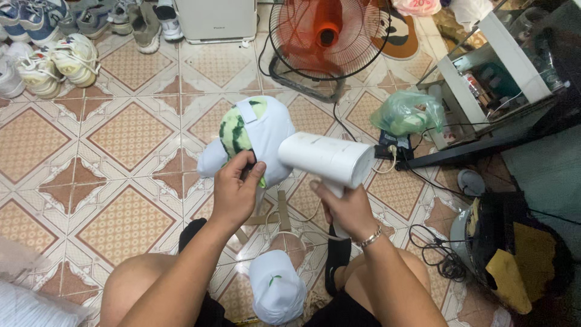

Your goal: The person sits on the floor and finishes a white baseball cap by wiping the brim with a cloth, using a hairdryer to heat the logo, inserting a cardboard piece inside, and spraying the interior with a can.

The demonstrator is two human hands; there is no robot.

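Above the patterned tile floor (127,139), between the person's bare knees, the work was held up in the air. Farthest out stood an orange fan (330,37) in its wire cage, with a white appliance (215,19) to its left and a row of sneakers (57,57) along the far edge. A green plastic bag (407,113) lay to the right, beside a dark shelf (502,85), with black cables (439,254) trailing over the tiles.

A pale blue cap (269,130) with a green striped inner form was held up by the left hand (236,191), its fingers (245,163) clenched on the cap's lower edge. Just to its right, the right hand (348,209) gripped the handle of a white handheld steamer (327,158), whose barrel touched the cap's side. Below the hands, a second white cap (275,293) lay on the floor, near a black strap (336,260).
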